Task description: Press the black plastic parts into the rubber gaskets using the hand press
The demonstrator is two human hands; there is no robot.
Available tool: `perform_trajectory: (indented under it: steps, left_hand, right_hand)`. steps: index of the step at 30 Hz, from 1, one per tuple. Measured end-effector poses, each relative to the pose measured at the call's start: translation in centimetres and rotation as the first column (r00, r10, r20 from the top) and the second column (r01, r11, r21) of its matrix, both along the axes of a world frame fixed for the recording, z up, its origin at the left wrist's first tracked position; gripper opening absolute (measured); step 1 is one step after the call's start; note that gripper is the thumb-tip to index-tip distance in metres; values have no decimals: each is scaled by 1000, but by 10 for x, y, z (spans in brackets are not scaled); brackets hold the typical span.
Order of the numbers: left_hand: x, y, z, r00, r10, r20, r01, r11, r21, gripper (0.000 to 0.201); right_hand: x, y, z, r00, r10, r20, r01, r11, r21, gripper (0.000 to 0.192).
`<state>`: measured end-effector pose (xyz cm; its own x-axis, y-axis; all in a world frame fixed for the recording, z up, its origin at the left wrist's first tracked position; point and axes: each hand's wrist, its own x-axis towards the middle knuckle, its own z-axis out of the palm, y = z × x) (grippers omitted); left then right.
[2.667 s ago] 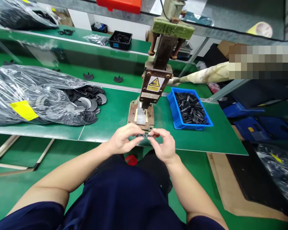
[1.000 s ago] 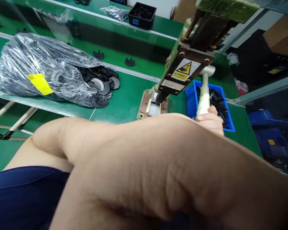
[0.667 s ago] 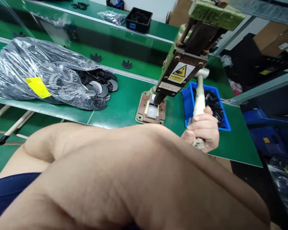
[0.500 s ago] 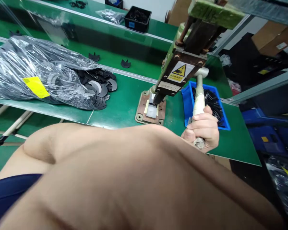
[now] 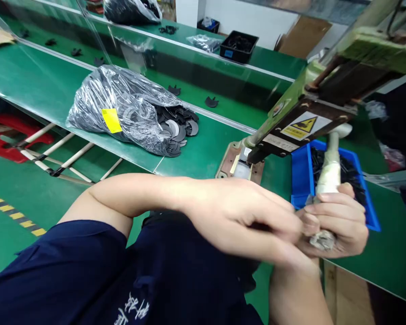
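Note:
My right hand [image 5: 341, 221] is wrapped round the pale, tape-wound lever handle [image 5: 329, 174] of a green bench press [image 5: 299, 106]. Across my body reaches my left hand [image 5: 246, 216], its fingertips at the thumb side and wrist of the right hand. Those fingers are bent and smeared by motion, so their grip is unclear. Under the press head, the base plate [image 5: 228, 160] bears a small light-coloured fixture [image 5: 242, 170], partly hidden by my left hand. Behind the handle is a blue bin [image 5: 299, 176] of black parts [image 5: 350, 174].
An open plastic bag [image 5: 111, 99] of dark crescent-shaped parts [image 5: 181, 131] lies left on the green table [image 5: 203, 155]. Beyond a clear panel, several dark pieces [image 5: 211, 102] rest on a green strip. A black bin [image 5: 238, 47] stands further back. Pale pipe framing [image 5: 72, 160] juts out below the table.
My left forearm, which filled the lower view close to the camera, has moved down and away; the left hand now shows beside the right. My view has shifted left. The right hand still grips the handle.

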<state>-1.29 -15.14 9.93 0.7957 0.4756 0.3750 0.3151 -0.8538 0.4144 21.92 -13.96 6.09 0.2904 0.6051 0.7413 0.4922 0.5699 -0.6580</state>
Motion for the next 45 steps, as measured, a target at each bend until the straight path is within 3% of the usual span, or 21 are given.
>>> perform_trajectory:
  steps: [2,4,6,8,10,12,16,20,23,26,28,30,31,33,35,37,39,45]
  left_hand:
    - [-23,29,-5,997,81,-16,-81,997,11,36]
    - [-55,65,-20,953,282,-111,-278,959,52,30]
    - [-92,106,-41,826,505,-250,-495,862,107,26]
    - [-127,146,-60,671,669,-320,-657,737,162,26]
    - [-152,181,-71,557,745,-367,-720,653,234,32]
    - [-163,210,-76,561,721,-407,-673,684,283,40]
    - [-150,244,-79,665,517,-538,-451,853,262,53]
    - [-131,265,-78,621,400,-675,-340,912,228,37]
    - [-126,273,-68,592,392,-705,-323,916,238,22]
    - [-113,261,-55,690,392,-608,-396,908,137,19]
    - [-94,239,-53,787,400,-470,-459,888,-12,26]
    - [-69,211,-61,860,397,-322,-484,835,-262,34]
    - [-55,197,-67,886,383,-261,-462,774,-433,36]
    - [-29,176,-81,910,384,-159,-374,589,-716,35]
    - [-7,164,-93,908,408,-95,-279,421,-863,30]
    - [8,162,-99,902,427,-62,-225,342,-912,28]
    - [18,165,-100,903,428,-48,-207,333,-920,28]
    - [31,175,-96,920,387,-62,-225,392,-892,27]
  right_hand:
    - [-1,9,-1,999,-27,-22,30,988,153,17]
    - [4,15,-4,999,-33,-28,41,931,363,16]
    - [8,18,-7,999,-24,-31,36,869,494,16]
    - [11,17,-8,999,-9,-33,25,865,501,13]
    - [11,14,-7,1000,0,-15,7,875,484,9]
    - [11,11,-5,1000,13,16,-19,883,469,6]
    - [11,6,-2,997,19,74,-50,896,442,7]
    - [14,1,1,993,15,120,-61,920,387,10]
    - [15,-1,0,989,20,145,-74,924,376,16]
    - [14,-1,-3,991,11,134,-62,921,384,18]
    - [14,-1,-5,991,14,130,-65,914,400,15]
    - [15,-1,-6,989,38,146,-95,906,413,15]
    - [16,-1,-6,986,55,159,-116,905,410,16]
    - [18,-2,-6,981,78,177,-144,906,399,19]
    - [19,-3,-6,979,81,186,-149,908,392,21]
    - [19,-5,-5,978,76,196,-147,914,378,21]
    - [18,-7,-5,978,66,196,-135,922,364,21]
    - [16,-8,-5,982,61,177,-124,920,372,22]
